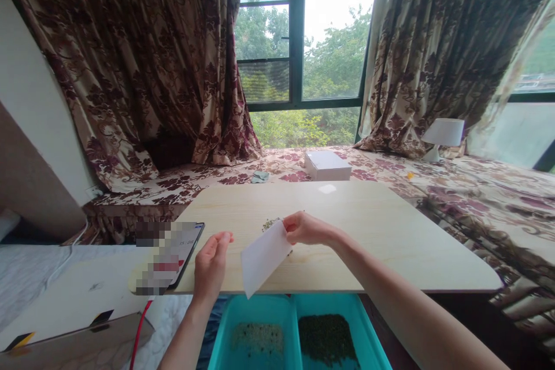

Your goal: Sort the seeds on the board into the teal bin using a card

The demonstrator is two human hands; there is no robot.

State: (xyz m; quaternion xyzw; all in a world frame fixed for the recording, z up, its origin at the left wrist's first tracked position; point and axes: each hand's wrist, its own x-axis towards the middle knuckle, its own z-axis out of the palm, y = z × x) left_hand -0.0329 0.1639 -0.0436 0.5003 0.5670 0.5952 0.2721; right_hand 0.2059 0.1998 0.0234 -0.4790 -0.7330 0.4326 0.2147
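Observation:
A sheet of white paper point(265, 257) is tilted over the front part of the light wooden tabletop point(368, 231). My right hand point(306, 228) pinches it by its upper right corner. Behind the paper lies a small scatter of greenish-brown bits point(271, 223), partly hidden by it. My left hand point(211, 260) is left of the paper and apart from it, with thumb and fingers pressed together; anything between them is too small to see. Below the table edge is a turquoise two-compartment bin point(296, 329). Pale grains point(260, 338) with dark specks lie in its left compartment, dark green bits point(327, 335) in its right.
A phone point(186, 254) lies at the table's left edge, with a red cable point(139, 329) below it. Beyond the table are a white box point(327, 166), a folded greenish cloth point(260, 177) and a white lamp point(443, 133) on a floral-covered ledge.

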